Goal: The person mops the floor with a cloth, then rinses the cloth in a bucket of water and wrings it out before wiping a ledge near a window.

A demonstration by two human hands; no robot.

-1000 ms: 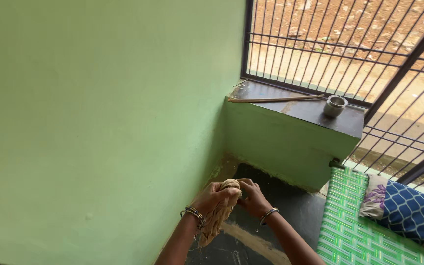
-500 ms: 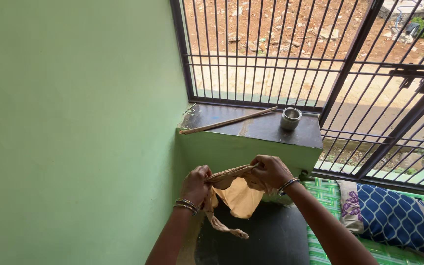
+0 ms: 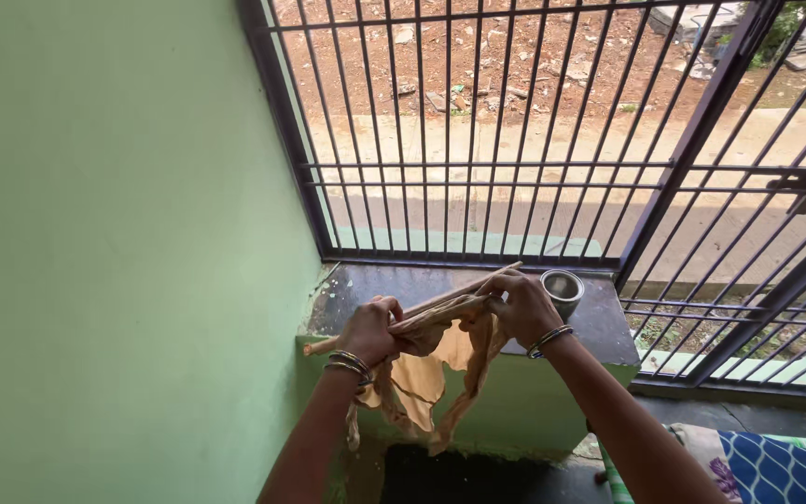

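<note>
While both forearms reach up from the bottom of the frame, a person's left hand [image 3: 372,329] and right hand [image 3: 518,305] each clutch one end of a tan cloth [image 3: 426,373], fingers closed on the fabric, the two hands held apart with a twisted top edge stretched between them. The rest of the cloth hangs loose below the hands, with a thin strip dangling at each side, in front of the green face of a low ledge [image 3: 599,329]. Metal bangles [image 3: 349,362] circle the left wrist and another bangle sits on the right. At the lower right corner, a blue patterned pillow [image 3: 781,471] lies on a green woven mat [image 3: 616,478], and a dark floor shows beneath the cloth. Behind the hands, a thin wooden stick [image 3: 324,343] lies slantwise on the ledge's dark top, partly hidden by the cloth and fingers, and a small steel cup [image 3: 562,288] stands upright just beside the right hand. A green wall [image 3: 123,252] fills the left side. Beyond the ledge, a black barred grille [image 3: 478,131] looks onto bare reddish ground strewn with stones.
</note>
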